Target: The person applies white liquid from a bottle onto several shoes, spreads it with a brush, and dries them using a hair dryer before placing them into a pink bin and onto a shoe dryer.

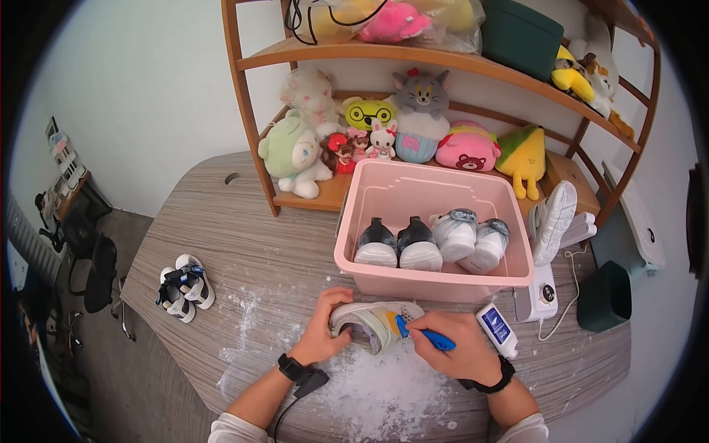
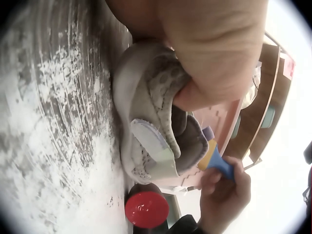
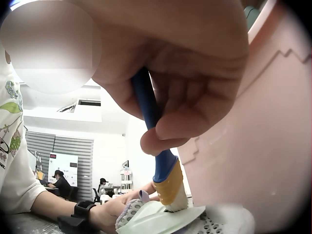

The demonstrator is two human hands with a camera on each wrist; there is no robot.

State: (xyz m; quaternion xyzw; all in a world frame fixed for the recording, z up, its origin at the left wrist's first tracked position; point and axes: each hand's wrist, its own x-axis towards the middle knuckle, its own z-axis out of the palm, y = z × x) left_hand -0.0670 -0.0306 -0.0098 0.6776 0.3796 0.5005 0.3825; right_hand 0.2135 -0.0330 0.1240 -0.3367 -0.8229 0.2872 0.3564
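Note:
A light grey and pale green shoe (image 1: 377, 319) lies on the powder-strewn table, in front of the pink bin. My left hand (image 1: 323, 328) grips its heel end, thumb at the opening; in the left wrist view the left hand (image 2: 209, 48) covers part of the shoe (image 2: 146, 117). In my right hand (image 1: 461, 345) is a brush (image 1: 436, 339) with a blue handle and yellow collar. The right wrist view shows the brush (image 3: 168, 183) pinched in the right hand (image 3: 180, 83), its pale bristles touching the shoe's pale green part (image 3: 161, 220).
The pink bin (image 1: 436, 281) holds two pairs of shoes. A white bottle (image 1: 497, 331) lies right of my right hand. Small shoes (image 1: 185, 288) sit at the table's left. Behind stands a wooden shelf (image 1: 325, 52) with plush toys; a white device (image 1: 535, 299) stands right.

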